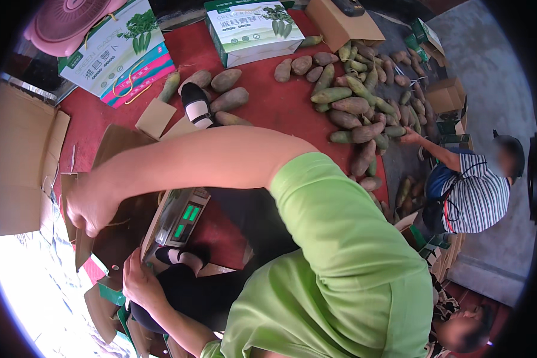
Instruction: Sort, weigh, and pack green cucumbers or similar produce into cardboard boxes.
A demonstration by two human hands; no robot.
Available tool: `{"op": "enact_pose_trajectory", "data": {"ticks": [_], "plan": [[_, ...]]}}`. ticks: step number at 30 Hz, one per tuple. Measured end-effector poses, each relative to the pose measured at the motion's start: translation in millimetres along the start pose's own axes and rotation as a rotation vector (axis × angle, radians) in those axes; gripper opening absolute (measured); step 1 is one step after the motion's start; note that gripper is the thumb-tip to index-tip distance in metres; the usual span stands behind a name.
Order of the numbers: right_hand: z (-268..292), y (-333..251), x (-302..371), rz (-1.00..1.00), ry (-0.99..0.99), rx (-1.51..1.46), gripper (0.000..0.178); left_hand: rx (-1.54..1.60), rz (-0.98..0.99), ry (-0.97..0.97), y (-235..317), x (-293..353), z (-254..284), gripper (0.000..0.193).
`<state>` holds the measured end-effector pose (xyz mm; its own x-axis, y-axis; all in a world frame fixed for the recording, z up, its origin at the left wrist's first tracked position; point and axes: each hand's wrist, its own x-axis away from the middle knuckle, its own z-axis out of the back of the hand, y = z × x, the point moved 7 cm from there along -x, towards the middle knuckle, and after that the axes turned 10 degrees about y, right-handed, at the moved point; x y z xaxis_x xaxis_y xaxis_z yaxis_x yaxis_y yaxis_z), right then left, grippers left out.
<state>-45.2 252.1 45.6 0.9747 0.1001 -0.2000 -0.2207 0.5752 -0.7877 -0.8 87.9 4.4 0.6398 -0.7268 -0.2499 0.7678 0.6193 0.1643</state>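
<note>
An opened brown cardboard box (122, 230) stands on the left between my hands, its flaps raised. My right hand (92, 200) reaches across from the right, fingers curled over the box's far-left flap; motion slightly softens it. My left hand (140, 283) is closed around the box's near right edge. Right beside the box is a digital scale (188, 218) with lit green digits, partly behind the cardboard. My feet in dark shoes (196, 106) rest either side of the scale. Several soil-covered green radishes (230, 98) lie past my right forearm.
A large radish heap (364, 104) covers the red mat's right side, where a person in a striped shirt (480, 191) reaches in. Printed cartons (256, 33) and a pink stool (71, 24) stand at the back. A tall cardboard box (18, 161) is far left; another person (462, 328) is lower right.
</note>
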Motion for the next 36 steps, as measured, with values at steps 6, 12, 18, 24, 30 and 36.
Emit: {"op": "enact_pose_trajectory", "data": {"ticks": [6,12,18,24,30,36], "plan": [[127,51,129,-0.121,0.75,-0.333,0.021,-0.001,-0.007,0.02,1,2,-1,0.027],[100,249,299,-0.836,0.987,0.157,0.017,0.003,-0.027,0.033,-2,3,-10,0.024],[19,322,389,-1.207,0.76,0.219,0.021,-0.075,-0.11,0.106,0,1,-7,0.019],[-63,327,384,-1.184,0.628,0.07,0.024,-0.081,-0.126,0.09,2,0,-11,0.018],[-120,308,373,-1.143,0.38,-0.03,0.023,-0.076,-0.118,0.104,2,2,-8,0.017],[-127,305,415,-1.236,0.507,0.047,0.023,-0.076,-0.075,0.096,0,3,-9,0.018]]}}
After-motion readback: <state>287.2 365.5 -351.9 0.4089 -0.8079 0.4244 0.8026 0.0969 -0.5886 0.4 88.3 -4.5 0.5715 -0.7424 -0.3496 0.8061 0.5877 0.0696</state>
